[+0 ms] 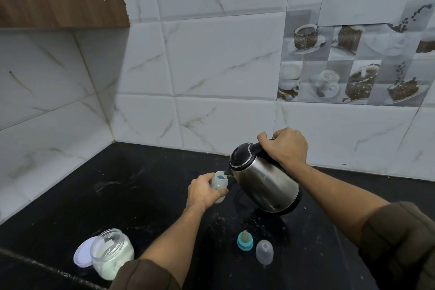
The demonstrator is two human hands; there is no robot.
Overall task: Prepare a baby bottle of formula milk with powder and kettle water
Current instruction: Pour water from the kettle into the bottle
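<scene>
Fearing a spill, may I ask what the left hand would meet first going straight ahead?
Probably the kettle, whose spout sits at the mouth of the bottle that the left hand holds; depth is unclear.

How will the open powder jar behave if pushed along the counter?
The powder jar looks squat and well filled, so it would likely slide rather than tip. Its lid lies beside it, so any tilt could spill powder. It sits near the front edge of the counter, so a push that way seems risky.

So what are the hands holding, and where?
The right hand grips the kettle by its black handle; the left hand holds the bottle around its middle.
</scene>
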